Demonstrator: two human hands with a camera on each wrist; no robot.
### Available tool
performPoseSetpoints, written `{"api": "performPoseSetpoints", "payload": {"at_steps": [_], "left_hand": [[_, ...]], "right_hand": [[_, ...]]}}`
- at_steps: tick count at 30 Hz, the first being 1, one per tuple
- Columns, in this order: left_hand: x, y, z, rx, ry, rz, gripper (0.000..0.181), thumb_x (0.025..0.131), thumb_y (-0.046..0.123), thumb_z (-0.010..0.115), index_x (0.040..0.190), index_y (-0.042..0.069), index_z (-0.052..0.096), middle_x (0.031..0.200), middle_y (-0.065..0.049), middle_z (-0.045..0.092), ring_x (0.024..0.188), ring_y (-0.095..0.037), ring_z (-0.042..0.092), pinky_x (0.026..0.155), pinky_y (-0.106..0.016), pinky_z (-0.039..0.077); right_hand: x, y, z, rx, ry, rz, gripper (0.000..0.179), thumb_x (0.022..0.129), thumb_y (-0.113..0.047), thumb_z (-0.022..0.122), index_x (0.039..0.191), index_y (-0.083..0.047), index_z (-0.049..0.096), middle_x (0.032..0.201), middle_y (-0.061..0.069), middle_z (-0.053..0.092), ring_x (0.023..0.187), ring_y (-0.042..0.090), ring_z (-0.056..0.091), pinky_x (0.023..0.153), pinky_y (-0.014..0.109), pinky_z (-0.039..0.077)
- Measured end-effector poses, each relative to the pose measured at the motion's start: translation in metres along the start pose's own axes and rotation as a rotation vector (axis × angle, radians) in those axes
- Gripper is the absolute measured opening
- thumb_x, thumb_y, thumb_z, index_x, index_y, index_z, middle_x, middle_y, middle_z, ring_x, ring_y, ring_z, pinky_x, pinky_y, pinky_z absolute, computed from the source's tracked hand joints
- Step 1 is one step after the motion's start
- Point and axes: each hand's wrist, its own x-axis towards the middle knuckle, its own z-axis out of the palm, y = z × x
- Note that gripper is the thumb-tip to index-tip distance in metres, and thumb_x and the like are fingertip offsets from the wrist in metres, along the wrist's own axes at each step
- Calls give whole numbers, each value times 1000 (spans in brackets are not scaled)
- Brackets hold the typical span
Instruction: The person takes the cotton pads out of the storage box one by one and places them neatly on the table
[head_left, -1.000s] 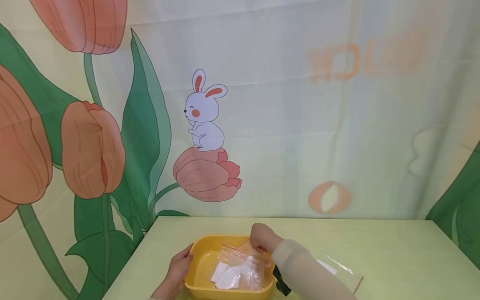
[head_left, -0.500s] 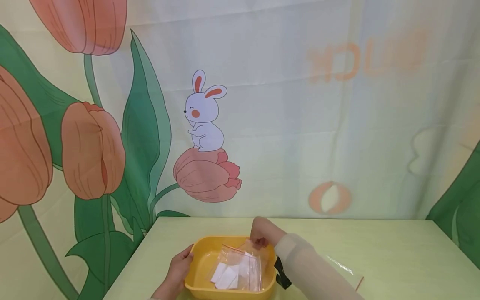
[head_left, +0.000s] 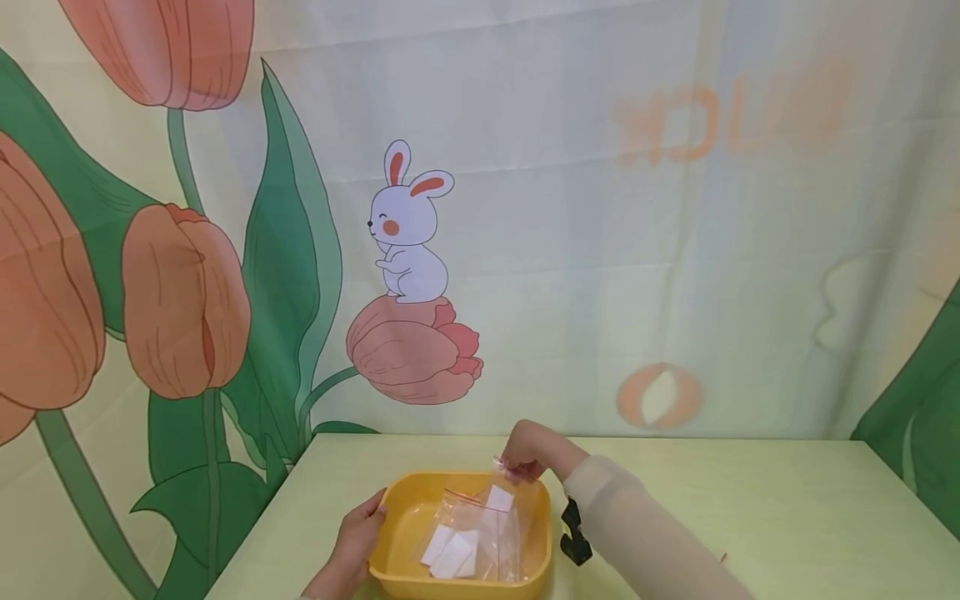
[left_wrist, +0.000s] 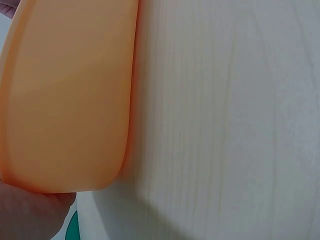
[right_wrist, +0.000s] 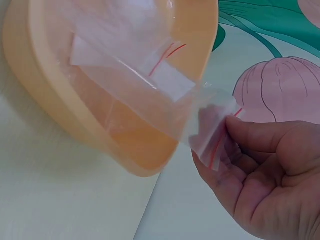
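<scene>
My left hand [head_left: 356, 537] holds the left side of a yellow plastic basin [head_left: 457, 588] on the table. In the left wrist view, part of that hand [left_wrist: 32, 212] shows at the basin's end. Over the far right rim, my right hand [head_left: 529, 454] pinches the red-lined mouth of a clear zip bag [right_wrist: 202, 127] between thumb and fingers. The bag slants down into the basin, with a white slip [right_wrist: 172, 84] showing at it. More clear red-lined bags and several white slips [head_left: 452, 554] lie in the basin.
The pale wooden table [head_left: 787, 500] runs back to a hanging cloth [head_left: 540, 292] printed with tulips and a rabbit. Right of the basin, a small red edge [head_left: 723, 557] peeks out beyond the right sleeve [head_left: 652, 525]. A black strap piece [head_left: 574, 533] is at the right wrist.
My right hand has risen from inside the basin to above its far rim, drawing the zip bag's mouth up. The sleeve now covers most of the bag on the table. My left hand stays put.
</scene>
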Motion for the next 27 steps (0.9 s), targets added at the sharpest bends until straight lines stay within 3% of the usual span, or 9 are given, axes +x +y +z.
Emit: {"api": "performPoseSetpoints", "payload": {"at_steps": [4, 10, 27], "left_hand": [[-1, 1, 0, 3, 4, 1, 48, 112, 11, 35, 156, -6, 31, 164, -28, 28, 152, -47, 30, 122, -58, 35], [-2, 1, 0, 7, 3, 12, 48, 111, 10, 35, 156, -7, 31, 164, -28, 28, 152, -47, 30, 123, -58, 35], [0, 0, 0, 10, 3, 10, 48, 111, 11, 35, 156, -7, 30, 164, -28, 27, 152, -47, 30, 123, -58, 35]], "right_hand": [[-7, -1, -7, 20, 8, -37, 15, 101, -4, 59, 102, 2, 73, 73, 3, 58, 66, 13, 54, 67, 22, 58], [-13, 0, -18, 68, -6, -99, 18, 99, -1, 60, 108, 3, 75, 78, 4, 60, 70, 15, 53, 64, 20, 54], [-26, -2, -61, 182, -22, -178, 23, 102, -4, 58, 119, 3, 69, 90, 6, 66, 77, 15, 58, 65, 19, 54]]}}
